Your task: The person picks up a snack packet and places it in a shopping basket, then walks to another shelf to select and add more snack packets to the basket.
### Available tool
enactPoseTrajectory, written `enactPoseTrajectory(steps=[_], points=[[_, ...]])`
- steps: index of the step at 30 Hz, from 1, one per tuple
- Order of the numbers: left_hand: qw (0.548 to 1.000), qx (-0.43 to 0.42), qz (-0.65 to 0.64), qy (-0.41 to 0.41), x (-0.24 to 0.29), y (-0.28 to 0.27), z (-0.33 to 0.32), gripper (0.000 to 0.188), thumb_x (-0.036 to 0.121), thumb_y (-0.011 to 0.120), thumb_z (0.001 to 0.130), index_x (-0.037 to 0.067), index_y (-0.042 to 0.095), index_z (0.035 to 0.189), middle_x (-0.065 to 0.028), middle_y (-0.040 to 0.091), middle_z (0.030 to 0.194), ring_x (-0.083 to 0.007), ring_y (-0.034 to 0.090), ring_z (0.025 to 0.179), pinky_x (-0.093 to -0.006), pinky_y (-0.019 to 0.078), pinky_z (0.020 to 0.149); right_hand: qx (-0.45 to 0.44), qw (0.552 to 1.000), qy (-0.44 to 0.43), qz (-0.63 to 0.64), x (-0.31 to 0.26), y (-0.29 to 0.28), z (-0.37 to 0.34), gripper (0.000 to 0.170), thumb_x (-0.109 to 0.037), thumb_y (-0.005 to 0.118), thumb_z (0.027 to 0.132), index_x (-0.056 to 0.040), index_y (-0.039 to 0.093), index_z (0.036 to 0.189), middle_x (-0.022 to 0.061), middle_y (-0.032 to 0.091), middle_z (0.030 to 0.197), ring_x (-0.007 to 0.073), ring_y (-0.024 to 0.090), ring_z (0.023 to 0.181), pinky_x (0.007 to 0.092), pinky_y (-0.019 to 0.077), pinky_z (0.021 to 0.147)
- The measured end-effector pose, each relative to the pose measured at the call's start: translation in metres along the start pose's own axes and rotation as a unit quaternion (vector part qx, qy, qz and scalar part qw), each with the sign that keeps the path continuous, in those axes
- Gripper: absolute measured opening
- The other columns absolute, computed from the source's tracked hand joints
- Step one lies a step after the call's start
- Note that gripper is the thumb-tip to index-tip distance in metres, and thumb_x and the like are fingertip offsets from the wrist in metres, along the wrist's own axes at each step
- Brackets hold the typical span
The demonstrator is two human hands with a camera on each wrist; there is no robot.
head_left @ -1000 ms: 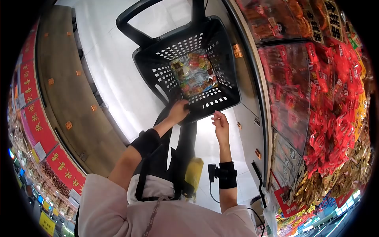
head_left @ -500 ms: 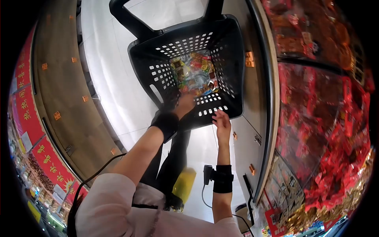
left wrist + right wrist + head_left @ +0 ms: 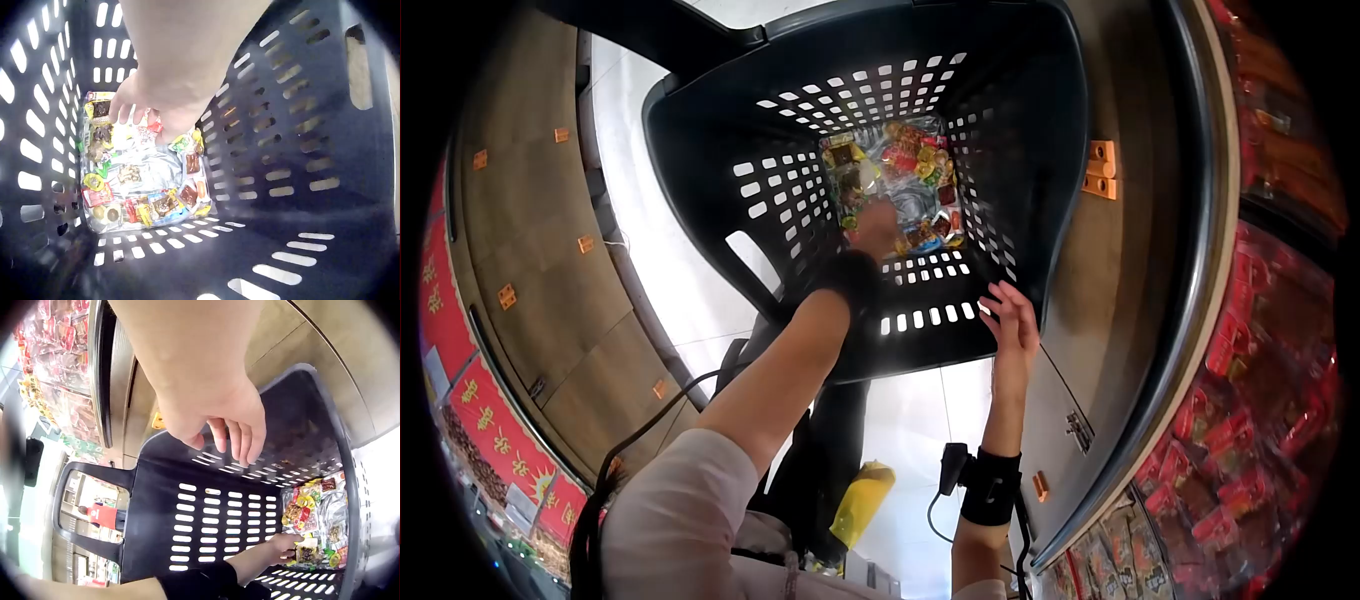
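My left hand (image 3: 874,228) reaches deep into a black plastic shopping basket (image 3: 863,365), fingers pointing down at the packaged snacks (image 3: 925,165) on its bottom. In the left wrist view its fingertips and thumb are right at a red-and-white wrapper (image 3: 150,127); I cannot tell whether they grip it. The snacks lie in clear plastic and bright, multicoloured wrappers. My right hand (image 3: 1015,325) hovers at the basket's near right rim, fingers loosely bent and holding nothing. The right wrist view has it over the basket wall, with the left hand (image 3: 282,545) lower down among the snacks.
The basket's long handle (image 3: 60,506) extends from its far side. A wooden cabinet front (image 3: 1135,250) with orange hinges runs along the right, below red-wrapped goods (image 3: 1230,400). Wooden panels (image 3: 530,220) line the left side. A person in red (image 3: 105,515) stands in the background.
The left hand has gone from the basket's near rim down to the snacks. The basket appears larger and closer. The right hand stays by the rim, empty.
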State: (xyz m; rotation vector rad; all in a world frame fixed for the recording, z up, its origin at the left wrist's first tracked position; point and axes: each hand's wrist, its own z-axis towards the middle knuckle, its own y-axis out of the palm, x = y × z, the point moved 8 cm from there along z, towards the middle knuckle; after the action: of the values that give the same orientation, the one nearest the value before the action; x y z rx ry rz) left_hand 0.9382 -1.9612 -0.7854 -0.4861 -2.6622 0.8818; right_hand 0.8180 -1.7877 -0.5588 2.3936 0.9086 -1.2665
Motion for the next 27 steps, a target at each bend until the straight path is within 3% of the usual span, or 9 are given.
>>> enactPoseTrajectory(steps=[2,6,9,10,14,18,21,24,27], points=[[0.999,0.017,0.042,-0.001,-0.008,0.009,0.022,0.054,0.021,0.068,0.068,0.002,0.044,0.113,-0.0184,0.041,0.122,-0.0348,0.043,0.111,-0.0423,0.0467,0.08,-0.006,1.0,-0.006,0.008,0.003,0.001,0.003,0.029,-0.011,0.042,0.09,0.0004,0.046,0.116,0.0137,0.052,0.112,0.0206,0.053,0.098,0.0278,0.0426,0.082],[0.995,0.073,-0.02,-0.07,-0.025,-0.014,0.05,0.037,0.015,0.057,0.074,0.002,0.047,0.108,-0.0154,0.046,0.113,-0.0342,0.045,0.107,-0.0406,0.0459,0.08,-0.023,0.999,-0.033,-0.005,-0.004,0.008,0.012,0.029,-0.011,0.042,0.09,0.0028,0.045,0.115,0.014,0.051,0.113,0.021,0.053,0.099,0.0279,0.0417,0.083],[0.975,0.194,-0.022,-0.109,-0.056,-0.001,0.099,0.039,0.019,0.061,0.072,0.003,0.048,0.106,-0.0157,0.048,0.108,-0.0332,0.048,0.103,-0.0466,0.0443,0.079,-0.026,0.998,-0.052,-0.01,-0.007,0.01,0.018,0.029,-0.01,0.042,0.089,0.0026,0.045,0.115,0.0141,0.051,0.113,0.0212,0.053,0.099,0.0287,0.0416,0.084],[0.978,0.177,-0.011,-0.111,-0.059,0.004,0.107,0.033,0.015,0.054,0.076,0.002,0.048,0.105,-0.0153,0.048,0.107,-0.0318,0.049,0.101,-0.0434,0.0457,0.078,-0.022,0.999,-0.049,-0.01,-0.008,0.011,0.02,0.028,-0.009,0.042,0.089,0.0029,0.045,0.115,0.015,0.051,0.113,0.0215,0.054,0.098,0.0293,0.0417,0.085],[0.972,0.192,-0.041,-0.13,-0.08,0.013,0.144,0.032,0.014,0.053,0.077,0.001,0.047,0.106,-0.016,0.047,0.109,-0.0315,0.047,0.104,-0.0367,0.0462,0.079,-0.032,0.997,-0.056,-0.042,-0.004,0.015,0.025,0.028,-0.011,0.043,0.09,0.0034,0.045,0.114,0.0164,0.051,0.114,0.0225,0.054,0.098,0.0305,0.0424,0.084],[0.969,0.153,-0.101,-0.167,-0.095,0.023,0.172,0.043,0.016,0.045,0.08,-0.003,0.036,0.118,-0.0204,0.039,0.122,-0.0381,0.037,0.116,-0.0418,0.0383,0.092,-0.045,0.995,-0.064,-0.06,-0.004,0.02,0.027,0.029,-0.013,0.045,0.089,0.0036,0.046,0.113,0.0166,0.05,0.114,0.0227,0.054,0.099,0.0316,0.0425,0.084],[0.954,0.203,-0.07,-0.211,-0.102,0.035,0.191,0.045,0.016,0.047,0.079,-0.003,0.036,0.118,-0.021,0.039,0.122,-0.0393,0.036,0.117,-0.0417,0.0375,0.093,-0.045,0.994,-0.067,-0.068,-0.002,0.02,0.028,0.03,-0.014,0.047,0.089,0.0037,0.047,0.113,0.0169,0.05,0.114,0.0226,0.054,0.099,0.0317,0.0423,0.085],[0.944,0.276,-0.061,-0.169,-0.114,0.048,0.209,0.053,0.021,0.055,0.072,-0.008,0.04,0.114,-0.0234,0.043,0.115,-0.0381,0.042,0.108,-0.0424,0.0398,0.087,-0.056,0.994,-0.068,-0.068,0.003,0.019,0.032,0.031,-0.014,0.047,0.088,0.0039,0.047,0.113,0.0168,0.049,0.116,0.0227,0.053,0.102,0.0319,0.0415,0.087],[0.957,0.275,0.049,-0.076,-0.099,0.032,0.197,0.048,0.017,0.053,0.071,-0.011,0.042,0.109,-0.0259,0.045,0.11,-0.0393,0.044,0.105,-0.0419,0.0384,0.088,-0.064,0.994,-0.062,-0.069,0.007,0.02,0.034,0.031,-0.013,0.047,0.088,0.0037,0.046,0.113,0.0165,0.048,0.117,0.0228,0.052,0.103,0.0317,0.0411,0.088]])
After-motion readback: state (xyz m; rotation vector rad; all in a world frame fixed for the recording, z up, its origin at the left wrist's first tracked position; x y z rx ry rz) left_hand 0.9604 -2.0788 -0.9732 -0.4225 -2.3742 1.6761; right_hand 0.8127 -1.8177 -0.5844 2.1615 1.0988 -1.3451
